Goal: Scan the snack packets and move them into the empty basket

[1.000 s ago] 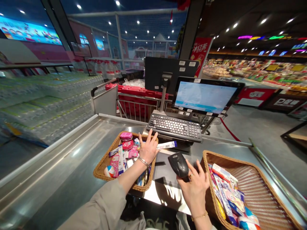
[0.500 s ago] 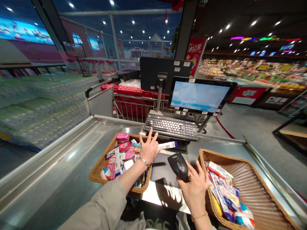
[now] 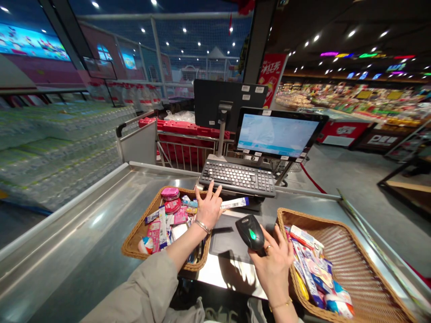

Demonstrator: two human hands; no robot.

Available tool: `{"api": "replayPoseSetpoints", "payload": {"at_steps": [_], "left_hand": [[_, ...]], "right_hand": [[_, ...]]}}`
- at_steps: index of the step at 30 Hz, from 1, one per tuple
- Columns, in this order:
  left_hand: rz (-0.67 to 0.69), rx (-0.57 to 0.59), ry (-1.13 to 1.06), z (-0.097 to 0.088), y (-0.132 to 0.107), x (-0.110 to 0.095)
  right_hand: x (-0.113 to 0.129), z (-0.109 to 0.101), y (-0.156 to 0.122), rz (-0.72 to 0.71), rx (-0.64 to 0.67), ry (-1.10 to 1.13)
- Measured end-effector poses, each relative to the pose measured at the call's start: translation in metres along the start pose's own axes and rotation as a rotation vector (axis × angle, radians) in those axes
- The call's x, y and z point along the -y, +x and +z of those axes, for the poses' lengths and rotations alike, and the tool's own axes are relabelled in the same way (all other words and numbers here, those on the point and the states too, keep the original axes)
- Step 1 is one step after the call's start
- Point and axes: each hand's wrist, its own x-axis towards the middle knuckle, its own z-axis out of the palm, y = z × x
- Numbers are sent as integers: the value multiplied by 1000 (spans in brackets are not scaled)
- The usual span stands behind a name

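Observation:
My left hand [image 3: 207,211] pinches a long white stick packet [image 3: 236,203] with blue ends, above the right edge of a wicker basket [image 3: 129,249]. The packet points right, its barcode showing. In that basket lie pink and red tins, small packets and a blue-and-white egg-shaped sweet [image 3: 146,245]. A black barcode scanner [image 3: 248,229] with a green light on top is held by my right hand [image 3: 274,262], its head facing the packet. Close to my right hand stands a second wicker basket [image 3: 357,269], with several packets [image 3: 313,269] in its left part.
A black keyboard [image 3: 239,177] and a lit monitor [image 3: 272,134] stand beyond my hands; a second screen [image 3: 208,103] shows its back. The metal counter [image 3: 67,269] has a raised rim. Behind it are a shopping trolley [image 3: 188,150] and stacked bottle packs [image 3: 60,152].
The green light on the scanner has come on. Both hands keep their places and grips. The surroundings have shifted slightly left in view.

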Motion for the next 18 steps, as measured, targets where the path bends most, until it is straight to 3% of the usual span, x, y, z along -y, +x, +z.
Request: {"api": "replayPoseSetpoints", "payload": {"at_steps": [18], "left_hand": [[63,7,-66,0,15,-19]], "right_hand": [[-21,-12,-7,93,-63,-38]]}}
